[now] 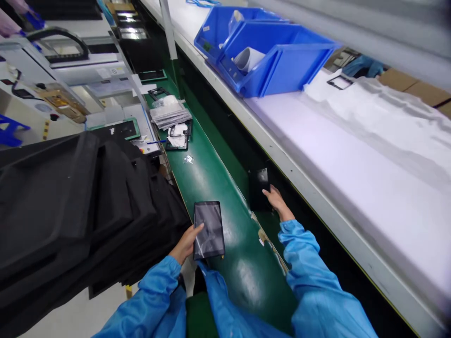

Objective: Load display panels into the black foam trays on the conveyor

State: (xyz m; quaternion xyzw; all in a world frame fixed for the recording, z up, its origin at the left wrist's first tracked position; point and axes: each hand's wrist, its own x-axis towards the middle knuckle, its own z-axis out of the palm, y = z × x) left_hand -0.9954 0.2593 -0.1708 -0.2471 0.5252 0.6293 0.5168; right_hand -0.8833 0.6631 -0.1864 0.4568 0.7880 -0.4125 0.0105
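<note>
My left hand [186, 242] grips a dark tablet [210, 230] by its left edge, thumb over the glossy screen. The tablet is held above the near part of the green bench [239, 263]. Out to the right, my right hand [276, 199] is closed on the edge of a second dark, flat tablet-like panel [259, 188], over the dark strip beside the bench. A light reflection shows on that panel's upper part. Its lower outline blends into the dark background.
Stacked black foam trays [77, 197] fill the left side. Farther up the bench lie a pile of grey sheets [171, 112], black frames [177, 142] and small bits [188, 159]. A white shelf [338, 155] runs along the right, carrying blue bins [278, 61]. A post [168, 30] rises at the back.
</note>
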